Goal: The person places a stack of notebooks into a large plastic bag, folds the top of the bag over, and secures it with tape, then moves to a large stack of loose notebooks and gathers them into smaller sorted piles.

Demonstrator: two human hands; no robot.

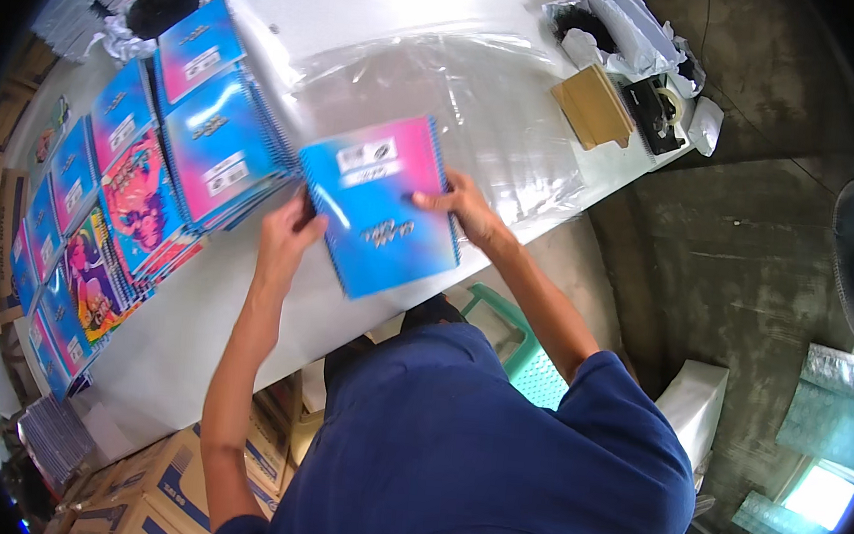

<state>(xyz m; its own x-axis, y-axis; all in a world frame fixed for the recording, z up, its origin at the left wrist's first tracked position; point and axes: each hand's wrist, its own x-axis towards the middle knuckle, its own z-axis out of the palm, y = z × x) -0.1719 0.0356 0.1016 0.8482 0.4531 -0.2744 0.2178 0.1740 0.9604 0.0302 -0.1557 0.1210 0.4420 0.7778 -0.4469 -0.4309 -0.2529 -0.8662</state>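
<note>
A spiral notebook with a blue and pink cover is held over the table's near edge, tilted slightly. My right hand grips its right side, thumb on the cover and fingers underneath. At the left spiral edge my left hand pinches the notebook; its fingertips are partly hidden. Just left of it stands a stack of similar blue notebooks. More stacks spread farther left, among them notebooks with a red and pink picture cover and a yellow and purple one.
See-through plastic sheeting lies on the white table. At the far right are a brown cardboard box and a black tape dispenser. A green plastic stool stands below the edge; cartons sit at lower left.
</note>
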